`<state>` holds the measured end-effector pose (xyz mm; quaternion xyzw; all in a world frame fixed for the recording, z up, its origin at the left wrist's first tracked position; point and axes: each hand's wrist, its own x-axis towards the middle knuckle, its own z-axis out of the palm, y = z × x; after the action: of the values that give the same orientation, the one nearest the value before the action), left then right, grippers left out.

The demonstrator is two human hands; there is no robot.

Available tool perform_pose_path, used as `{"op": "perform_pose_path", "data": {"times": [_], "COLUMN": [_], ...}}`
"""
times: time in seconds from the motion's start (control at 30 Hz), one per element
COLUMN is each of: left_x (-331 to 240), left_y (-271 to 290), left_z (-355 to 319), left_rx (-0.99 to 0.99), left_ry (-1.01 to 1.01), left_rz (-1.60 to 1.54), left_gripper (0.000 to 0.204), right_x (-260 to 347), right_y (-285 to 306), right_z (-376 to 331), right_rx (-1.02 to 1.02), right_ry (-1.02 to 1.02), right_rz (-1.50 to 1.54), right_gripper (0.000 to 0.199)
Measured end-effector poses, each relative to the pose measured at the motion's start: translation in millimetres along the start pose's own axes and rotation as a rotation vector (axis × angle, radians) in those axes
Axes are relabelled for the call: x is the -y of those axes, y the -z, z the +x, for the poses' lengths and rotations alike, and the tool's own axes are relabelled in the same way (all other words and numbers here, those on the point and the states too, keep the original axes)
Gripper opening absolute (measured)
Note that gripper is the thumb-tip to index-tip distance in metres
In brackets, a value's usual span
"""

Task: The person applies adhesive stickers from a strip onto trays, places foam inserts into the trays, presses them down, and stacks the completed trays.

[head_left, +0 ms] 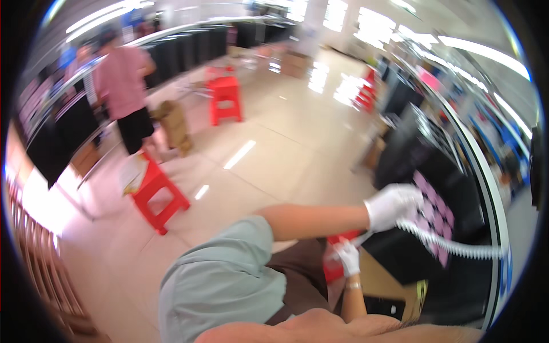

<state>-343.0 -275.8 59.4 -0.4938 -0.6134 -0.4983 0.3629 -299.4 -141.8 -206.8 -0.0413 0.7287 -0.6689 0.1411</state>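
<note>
My left hand [394,207], in a white glove, reaches across to the right with its fingers curled; what they hold is hidden and smeared by motion. A white coiled cord [452,244] runs from just beneath this hand to the pale bench edge. Closer to me, my right hand [347,258], also gloved in white, is closed on a thin white strip [363,238]. Whether strip and cord are one piece I cannot tell. Beside the left hand lies a pink sheet with dark spots [436,220], against black panels [394,254].
A pale bench rail [483,188] curves along the right side. Red stools stand at the left [158,191] and farther off [225,97]. A person in a pink top [121,80] stands by a line of black panels [189,54]. Cardboard [380,280] lies below my right hand.
</note>
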Motion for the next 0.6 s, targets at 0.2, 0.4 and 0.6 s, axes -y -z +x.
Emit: {"op": "perform_pose_path", "data": {"times": [0.2,0.4,0.6], "left_x": [26.7,5.4,4.4], "left_y": [-30.8,-2.2,-5.6], "left_z": [-96.6,-89.3,-93.1], "left_rx": [-0.189,-0.242,-0.285], "left_ry": [1.036,1.066,1.035], "left_rz": [-1.088,-0.965,-1.050], "left_gripper": [0.025,0.026,0.027], "right_x": [-51.5,-70.6,-52.8], "right_y": [69.1,91.8,88.5], "right_z": [-13.7,-46.3,-48.7], "right_rx": [0.208,0.369,0.285], "right_ry": [0.014,-0.110,0.049], "right_rz": [-1.365,-1.206,-0.948], "right_gripper": [0.021,0.020,0.027]}}
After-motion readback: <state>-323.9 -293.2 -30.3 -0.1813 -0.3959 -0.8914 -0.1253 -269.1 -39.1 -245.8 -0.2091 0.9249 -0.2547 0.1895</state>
